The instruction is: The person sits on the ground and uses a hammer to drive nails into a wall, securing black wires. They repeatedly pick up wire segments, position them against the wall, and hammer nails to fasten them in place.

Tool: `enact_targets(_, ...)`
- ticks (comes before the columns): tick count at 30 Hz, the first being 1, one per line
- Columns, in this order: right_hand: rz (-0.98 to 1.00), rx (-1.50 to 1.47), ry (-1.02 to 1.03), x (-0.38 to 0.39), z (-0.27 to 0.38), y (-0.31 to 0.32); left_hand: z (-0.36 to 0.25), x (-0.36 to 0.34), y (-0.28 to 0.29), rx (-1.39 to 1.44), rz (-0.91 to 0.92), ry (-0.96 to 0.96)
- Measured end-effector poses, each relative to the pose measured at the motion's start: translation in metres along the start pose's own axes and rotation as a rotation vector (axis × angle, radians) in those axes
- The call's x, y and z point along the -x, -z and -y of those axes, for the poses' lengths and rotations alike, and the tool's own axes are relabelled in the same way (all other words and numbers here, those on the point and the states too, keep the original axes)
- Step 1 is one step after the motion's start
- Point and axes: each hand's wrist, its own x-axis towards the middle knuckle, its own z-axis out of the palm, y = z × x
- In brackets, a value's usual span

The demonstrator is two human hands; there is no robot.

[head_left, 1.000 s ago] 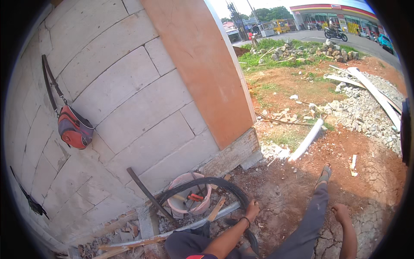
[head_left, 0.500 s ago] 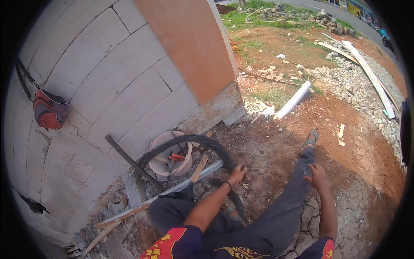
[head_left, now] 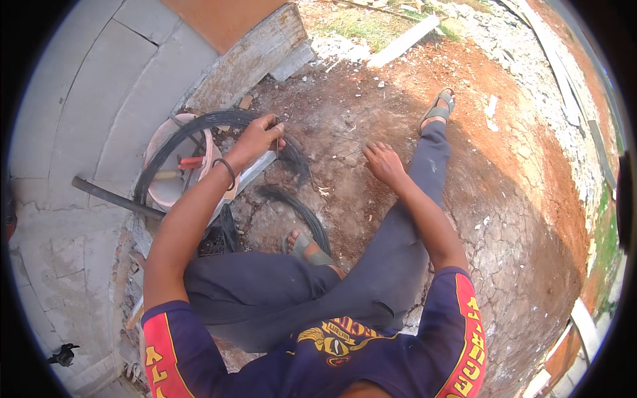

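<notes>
Cracked reddish-brown earth [head_left: 504, 245] underlies a loose coil of thin black wire [head_left: 213, 119]. At the coil's upper right, the bare left hand [head_left: 260, 139] has fingers drawn narrow, whether around wire I cannot tell; farther right, the bare right hand [head_left: 385, 162] is loosely spread. Left of the coil stands a grey block wall [head_left: 93, 119].

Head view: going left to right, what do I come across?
Pink bucket, left hand, sandaled left foot, right hand, sandaled right foot, white scrap on the soil.
</notes>
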Motion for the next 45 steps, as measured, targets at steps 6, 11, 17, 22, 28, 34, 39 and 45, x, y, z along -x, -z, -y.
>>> enact_targets(6,0.637,0.001,-0.151,-0.053,-0.028,-0.067,-0.011,0.000,0.015,0.152,0.071,0.018)
enact_targets(11,0.414,0.183,0.413,-0.090,0.022,-0.028,0.046,0.004,0.013,0.260,0.002,-0.022)
enact_targets(17,0.350,-0.542,0.975,-0.208,0.153,0.094,0.096,0.023,0.001,0.225,-0.319,-0.133)
enact_targets(22,0.240,-0.481,0.754,-0.358,0.254,0.088,0.106,0.071,-0.006,0.343,-0.216,-0.170)
enact_targets(28,0.692,-0.666,0.468,-0.366,0.381,0.030,0.116,0.128,0.030,0.210,-0.172,-0.405)
enact_targets(34,0.986,-0.489,0.186,-0.351,0.430,-0.020,0.091,0.162,0.079,0.280,0.106,-0.357)
enact_targets(39,1.429,-0.732,-0.286,-0.427,0.416,0.072,0.051,0.186,0.127,0.065,-0.050,-0.738)
enact_targets(45,1.596,-1.677,-0.340,-0.461,0.353,0.214,-0.032,0.214,0.160,0.027,-0.001,-0.679)
